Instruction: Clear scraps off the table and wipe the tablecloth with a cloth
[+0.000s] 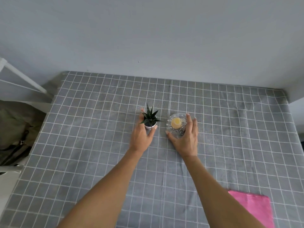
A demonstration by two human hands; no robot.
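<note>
A grey tablecloth (92, 129) with a white grid covers the table. Near its middle stands a small spiky green plant (150, 116) in a white pot, and my left hand (142, 137) grips the pot with thumb and fingers curled round its sides. Just to the right sits a clear glass dish (175, 118) holding a yellow round thing (176, 122). My right hand (186, 139) holds the dish from its near right side, fingers spread over the rim. A folded pink cloth (256, 208) lies at the near right of the table.
A grey wall runs along the table's far edge and steps forward at the right corner. Left of the table stand a white metal frame (21, 76) and an olive-green bag (14, 129).
</note>
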